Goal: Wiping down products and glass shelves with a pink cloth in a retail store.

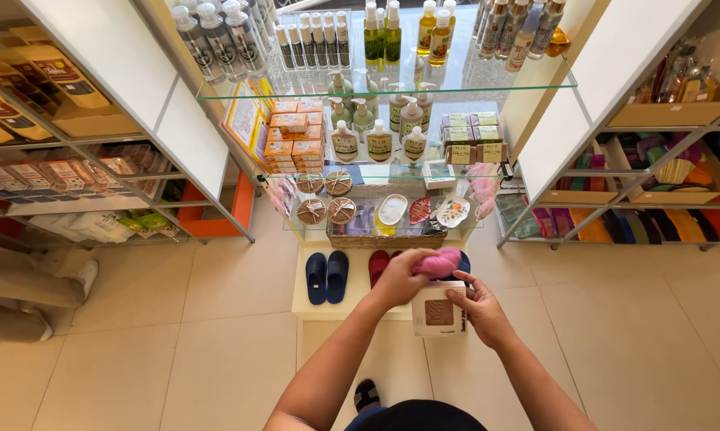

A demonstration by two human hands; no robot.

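My left hand (402, 278) grips a soft pink knitted item (440, 262), held above the low white base shelf (312, 310). My right hand (480, 307) holds a small white box with a brown square patch (438, 311) by its right edge, just below the pink item. Both hands are close together in front of a glass display unit. On the base shelf lie a pair of dark blue slippers (326, 277) and a red slipper (378, 264), partly hidden by my left hand.
Glass shelves (536, 81) carry bottles, pump bottles, orange soap boxes and a wicker basket (385, 239) of small goods. Metal racks stand at the left (96, 191) and right (655, 199). Another person's legs (25, 291) are at the far left. Tiled floor surrounds me.
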